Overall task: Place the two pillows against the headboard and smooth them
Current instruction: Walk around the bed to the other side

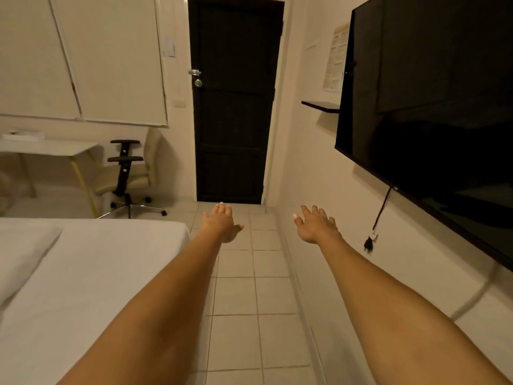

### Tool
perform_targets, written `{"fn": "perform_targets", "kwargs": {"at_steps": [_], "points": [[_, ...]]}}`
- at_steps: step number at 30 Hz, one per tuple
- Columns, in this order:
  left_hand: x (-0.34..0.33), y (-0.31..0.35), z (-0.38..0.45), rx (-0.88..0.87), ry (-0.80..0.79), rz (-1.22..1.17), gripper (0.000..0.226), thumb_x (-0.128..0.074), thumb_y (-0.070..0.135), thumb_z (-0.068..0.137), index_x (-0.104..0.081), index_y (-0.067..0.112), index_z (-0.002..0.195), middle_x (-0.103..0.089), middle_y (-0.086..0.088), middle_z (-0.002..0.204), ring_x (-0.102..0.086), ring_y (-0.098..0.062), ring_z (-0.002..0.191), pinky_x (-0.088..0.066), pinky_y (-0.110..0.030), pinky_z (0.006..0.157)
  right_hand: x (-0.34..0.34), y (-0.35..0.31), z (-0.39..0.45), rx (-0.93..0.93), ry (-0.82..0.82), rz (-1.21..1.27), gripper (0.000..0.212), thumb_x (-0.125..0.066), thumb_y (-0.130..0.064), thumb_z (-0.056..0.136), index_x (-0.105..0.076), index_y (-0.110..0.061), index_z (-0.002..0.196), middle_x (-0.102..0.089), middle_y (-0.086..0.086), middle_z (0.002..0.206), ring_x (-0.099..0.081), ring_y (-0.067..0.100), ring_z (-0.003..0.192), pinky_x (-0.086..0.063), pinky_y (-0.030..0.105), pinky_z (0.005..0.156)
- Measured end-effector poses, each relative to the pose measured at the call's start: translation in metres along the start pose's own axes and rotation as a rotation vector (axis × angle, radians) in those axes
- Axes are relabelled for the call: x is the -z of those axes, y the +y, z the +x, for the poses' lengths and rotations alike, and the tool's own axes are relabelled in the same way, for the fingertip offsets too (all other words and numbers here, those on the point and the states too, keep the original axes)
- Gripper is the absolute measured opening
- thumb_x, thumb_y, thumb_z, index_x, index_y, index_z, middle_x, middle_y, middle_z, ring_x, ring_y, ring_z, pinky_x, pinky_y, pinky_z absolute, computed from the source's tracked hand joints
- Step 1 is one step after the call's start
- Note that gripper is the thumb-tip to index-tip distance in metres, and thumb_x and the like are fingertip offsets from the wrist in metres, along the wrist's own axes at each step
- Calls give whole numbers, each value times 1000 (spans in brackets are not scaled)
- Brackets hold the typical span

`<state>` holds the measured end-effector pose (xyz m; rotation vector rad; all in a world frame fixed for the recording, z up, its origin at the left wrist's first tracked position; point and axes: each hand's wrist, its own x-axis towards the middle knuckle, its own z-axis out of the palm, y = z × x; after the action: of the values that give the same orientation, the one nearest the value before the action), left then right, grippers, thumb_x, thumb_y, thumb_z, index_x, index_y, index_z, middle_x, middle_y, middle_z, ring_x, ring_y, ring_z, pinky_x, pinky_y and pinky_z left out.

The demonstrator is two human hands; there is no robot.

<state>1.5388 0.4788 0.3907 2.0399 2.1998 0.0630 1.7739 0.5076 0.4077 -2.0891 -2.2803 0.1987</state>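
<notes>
At the far left edge we see a white pillow (22, 262) lying flat on the bed (105, 273), its corner pointing toward the middle of the mattress; only part of it is in view, and we cannot make out a second pillow or a headboard from here. The bed is covered in a plain white sheet and fills the lower left. Beyond it, against the wall, stands a white tabletop (50, 148) with yellow legs, and just beside it an office chair (127, 173) with a pale seat and dark armrests, on a wheeled base. Above them hang pale window blinds (83, 59).

Our left hand (222, 223) reaches straight out over the corner of the bed and the tiled floor (244, 295), palm turned inward, fingers spread loosely and holding nothing. Behind it, in the middle, is a dark door (236, 107) with a metal handle (195, 72), shut.

Our right hand (316, 226) is stretched forward at the same height, well apart from the left, fingers splayed wide and empty as well. Neither hand touches the pillow or the bed. To the right a large black television (430, 107) is mounted on the wall, with a cable and plug (369, 243) dangling beneath it, and a small dark shelf (322, 106) sits beside it.
</notes>
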Motion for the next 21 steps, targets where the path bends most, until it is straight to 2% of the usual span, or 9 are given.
{"fn": "perform_targets", "kwargs": {"at_steps": [9, 16, 21], "points": [[38, -52, 159, 29, 61, 31, 76, -35, 48, 100, -2, 9, 156, 2, -12, 164, 1, -30, 152, -8, -51, 121, 12, -56, 166, 24, 31, 29, 61, -17, -49, 101, -11, -21, 155, -10, 11, 163, -10, 29, 150, -13, 48, 118], [64, -77, 255, 73, 77, 18, 76, -34, 49, 100, -3, 9, 156, 1, -11, 164, 1, -28, 152, -7, -49, 121, 27, -90, 276, 76, 53, 23, 61, -19, -49, 101, -15, -20, 154, -17, 12, 161, -17, 30, 148, -19, 48, 116], [79, -93, 328, 119, 96, 28, 77, -34, 51, 100, -2, 8, 156, 2, -12, 164, 2, -29, 152, -6, -51, 121, 38, -108, 365, 127, 68, 40, 62, -18, -50, 101, -11, -22, 155, -13, 11, 162, -12, 30, 149, -15, 50, 118]]}}
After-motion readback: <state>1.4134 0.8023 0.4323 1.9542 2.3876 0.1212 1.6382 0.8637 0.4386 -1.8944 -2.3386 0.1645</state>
